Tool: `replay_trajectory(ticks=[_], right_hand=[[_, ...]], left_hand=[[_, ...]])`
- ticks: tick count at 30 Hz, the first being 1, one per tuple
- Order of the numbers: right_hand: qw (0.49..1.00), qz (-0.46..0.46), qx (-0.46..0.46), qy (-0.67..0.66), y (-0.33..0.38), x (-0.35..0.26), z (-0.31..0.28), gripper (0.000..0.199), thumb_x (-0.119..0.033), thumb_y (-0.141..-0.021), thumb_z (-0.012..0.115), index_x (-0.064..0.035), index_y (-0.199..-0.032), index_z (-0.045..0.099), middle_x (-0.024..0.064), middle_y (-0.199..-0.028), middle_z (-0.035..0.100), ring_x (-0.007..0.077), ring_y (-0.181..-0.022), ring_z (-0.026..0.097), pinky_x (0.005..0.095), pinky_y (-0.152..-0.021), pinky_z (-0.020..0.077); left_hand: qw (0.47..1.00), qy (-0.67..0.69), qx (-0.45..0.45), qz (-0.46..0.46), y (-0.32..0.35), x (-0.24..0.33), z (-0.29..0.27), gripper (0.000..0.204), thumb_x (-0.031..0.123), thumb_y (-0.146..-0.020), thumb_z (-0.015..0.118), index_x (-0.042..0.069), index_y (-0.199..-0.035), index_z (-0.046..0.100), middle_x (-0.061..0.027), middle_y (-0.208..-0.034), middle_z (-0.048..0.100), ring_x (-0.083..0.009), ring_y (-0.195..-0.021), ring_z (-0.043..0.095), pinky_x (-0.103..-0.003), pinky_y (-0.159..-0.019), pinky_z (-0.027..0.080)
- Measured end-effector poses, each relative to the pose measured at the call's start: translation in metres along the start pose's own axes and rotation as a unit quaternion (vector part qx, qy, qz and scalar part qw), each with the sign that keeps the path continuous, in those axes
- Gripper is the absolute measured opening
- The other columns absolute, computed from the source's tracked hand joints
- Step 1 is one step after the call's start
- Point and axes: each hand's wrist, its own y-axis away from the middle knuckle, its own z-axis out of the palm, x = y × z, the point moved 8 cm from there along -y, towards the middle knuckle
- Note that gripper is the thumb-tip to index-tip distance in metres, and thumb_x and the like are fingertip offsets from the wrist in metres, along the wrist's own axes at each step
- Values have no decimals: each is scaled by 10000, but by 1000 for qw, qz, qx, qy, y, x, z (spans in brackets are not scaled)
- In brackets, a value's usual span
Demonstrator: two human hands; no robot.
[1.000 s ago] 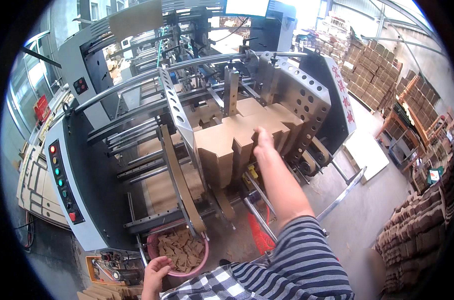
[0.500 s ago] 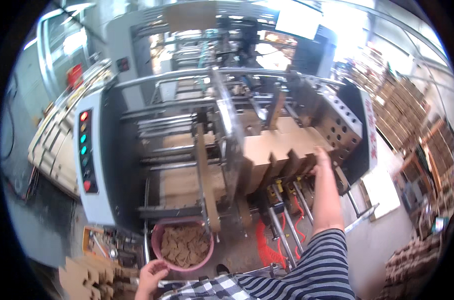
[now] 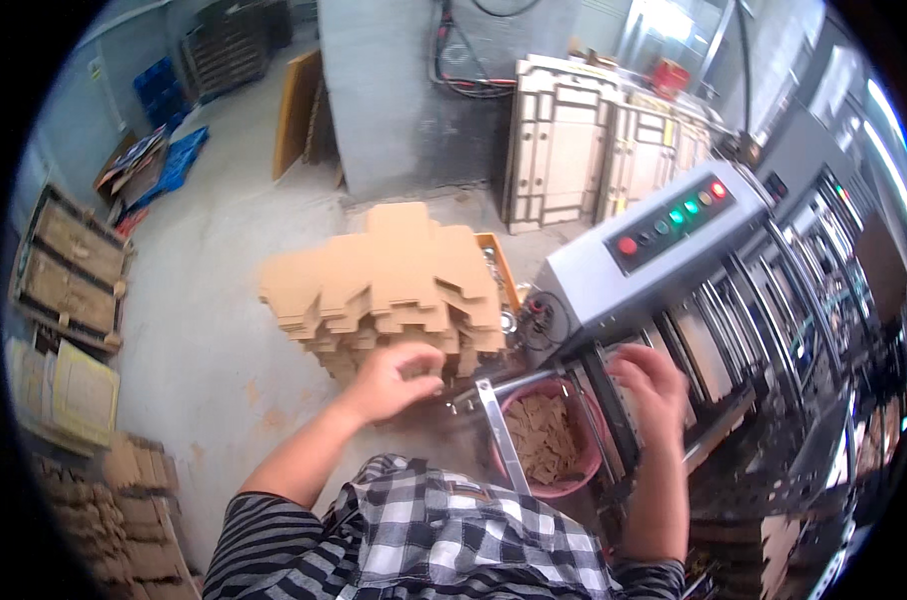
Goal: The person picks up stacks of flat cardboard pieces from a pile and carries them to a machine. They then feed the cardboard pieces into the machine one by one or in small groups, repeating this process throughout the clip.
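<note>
Head view shows a grey control panel with red and green round buttons on the machine's end. Stacked brown die-cut cardboard blanks, notched along the edges, sit on the concrete floor. Left hand reaches them, fingers loosely curled, gripping nothing. Right hand rests, fingers bent, on the machine frame beside a pink tub of scraps.

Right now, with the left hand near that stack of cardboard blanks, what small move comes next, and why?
Probably lower the left hand onto the near edge of the cardboard stack and grip a bundle. Its fingers are curled just short of the blanks, holding nothing, while the right hand rests on the machine frame beside the pink tub.
</note>
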Motion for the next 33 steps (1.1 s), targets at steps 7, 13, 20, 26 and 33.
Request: replay_trajectory(ticks=[7,13,20,26,33], right_hand=[[988,91,-52,109,-102,98,171,440,-298,-685,591,71,-920,542,162,-841,584,195,-765,557,275,-689,421],[947,147,-113,263,-135,143,207,469,-373,-661,585,62,-834,569,175,-758,589,239,-712,572,311,-650,431],[950,254,-99,151,-119,142,195,336,-237,-637,632,66,-774,577,106,-683,586,167,-634,559,286,-563,437],[947,315,-50,42,-101,171,159,343,-194,-653,623,76,-853,553,121,-786,574,193,-669,556,308,-572,447],[913,394,-107,-13,-92,152,186,393,-220,-710,606,62,-963,501,146,-915,546,222,-793,549,326,-684,451]], left_hand=[[898,-153,413,-3,51,-34,-208,320,105,-670,608,-5,-959,529,-115,-962,553,-184,-906,514,-282,-781,392],[834,-171,485,-199,50,-150,-271,495,211,-708,588,-10,-1115,412,-167,-1082,486,-220,-1017,461,-298,-839,360],[921,89,324,-195,3,-139,-204,530,223,-720,576,-23,-1146,379,-156,-1040,496,-196,-954,478,-298,-813,371],[931,1,300,-208,0,-151,-205,596,236,-690,593,-55,-1152,352,-201,-1088,464,-248,-1023,452,-317,-815,381],[919,138,293,-224,-7,-166,-194,593,249,-710,597,-62,-1143,337,-153,-1051,486,-203,-949,483,-303,-808,380]])
